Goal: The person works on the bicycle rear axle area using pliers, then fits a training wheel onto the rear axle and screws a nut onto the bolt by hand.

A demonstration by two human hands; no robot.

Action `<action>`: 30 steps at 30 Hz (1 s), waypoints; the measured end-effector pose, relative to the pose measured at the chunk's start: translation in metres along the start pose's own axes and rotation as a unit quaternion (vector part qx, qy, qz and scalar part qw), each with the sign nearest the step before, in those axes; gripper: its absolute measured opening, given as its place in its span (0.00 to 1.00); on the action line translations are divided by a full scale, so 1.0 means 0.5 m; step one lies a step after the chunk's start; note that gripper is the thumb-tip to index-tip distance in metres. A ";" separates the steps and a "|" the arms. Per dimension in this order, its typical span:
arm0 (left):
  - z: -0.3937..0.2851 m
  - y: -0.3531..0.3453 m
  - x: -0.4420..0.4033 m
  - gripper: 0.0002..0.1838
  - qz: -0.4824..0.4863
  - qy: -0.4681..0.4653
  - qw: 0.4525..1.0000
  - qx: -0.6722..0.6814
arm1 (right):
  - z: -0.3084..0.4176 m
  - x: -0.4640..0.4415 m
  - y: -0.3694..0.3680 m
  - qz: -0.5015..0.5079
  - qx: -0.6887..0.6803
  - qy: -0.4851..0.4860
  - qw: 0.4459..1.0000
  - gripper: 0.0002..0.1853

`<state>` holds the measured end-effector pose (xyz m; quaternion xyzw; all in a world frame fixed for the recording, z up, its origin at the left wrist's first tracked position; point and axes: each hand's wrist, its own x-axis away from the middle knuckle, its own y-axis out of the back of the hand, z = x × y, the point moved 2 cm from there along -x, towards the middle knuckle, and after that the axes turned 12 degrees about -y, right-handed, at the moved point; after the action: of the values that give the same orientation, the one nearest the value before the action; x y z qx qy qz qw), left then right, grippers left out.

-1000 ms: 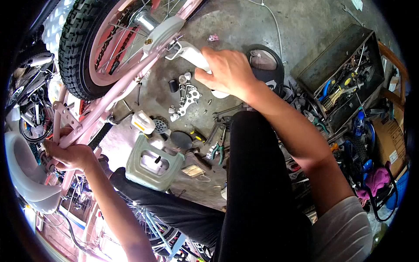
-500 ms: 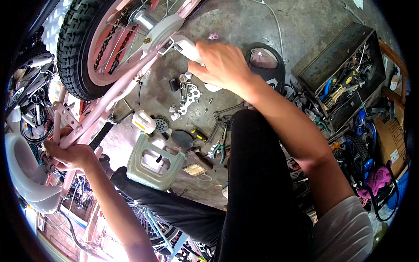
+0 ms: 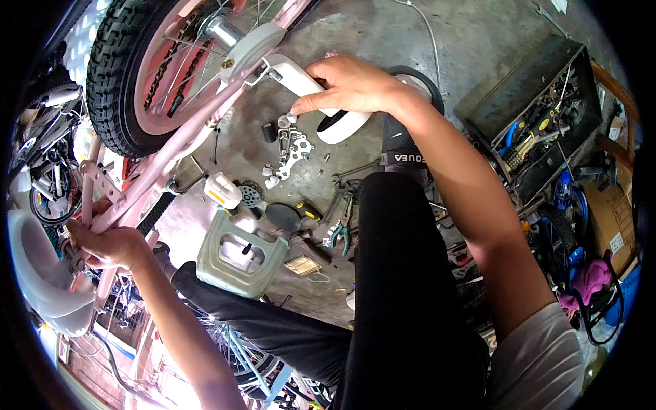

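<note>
A pink child's bicycle frame (image 3: 147, 174) slants across the left of the view, its knobby rear tyre (image 3: 113, 82) at the top. My left hand (image 3: 113, 246) is closed around the frame beside the pale plastic piece at the far left; some fingers are hidden behind the tube. A white training wheel (image 3: 345, 126) juts from the rear axle area on its white bracket arm (image 3: 295, 76). My right hand (image 3: 352, 85) grips it where arm and wheel meet, thumb on the near side and the other fingers largely out of sight.
Below the bicycle stands a pale green plastic stool (image 3: 239, 263). Loose metal parts (image 3: 295, 154), pliers (image 3: 342, 232) and other tools lie on the concrete floor. An open metal toolbox (image 3: 533, 130) is at the right, with a cardboard box (image 3: 610, 222) below it.
My right hand has shifted slightly up and right, and the training wheel has swung into fuller view beneath it. My left hand keeps its hold on the frame.
</note>
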<state>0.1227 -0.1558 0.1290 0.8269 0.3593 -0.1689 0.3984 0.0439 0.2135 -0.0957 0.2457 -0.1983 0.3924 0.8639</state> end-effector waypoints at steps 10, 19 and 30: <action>0.007 0.016 -0.011 0.21 0.022 0.051 0.997 0.047 | -0.007 -0.008 0.005 -0.003 0.009 0.053 0.999 0.33; -0.022 -0.007 0.002 0.21 -0.005 0.048 0.998 0.033 | -0.021 -0.005 -0.001 0.001 -0.008 -0.010 1.000 0.38; -0.024 -0.016 0.009 0.23 -0.019 0.017 1.000 -0.003 | -0.023 0.017 -0.011 -0.115 0.025 0.020 0.993 0.36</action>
<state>0.1199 -0.1410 0.1298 0.8213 0.3819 -0.1613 0.3920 0.0551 0.2217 -0.1017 0.2807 -0.1415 0.2996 0.9008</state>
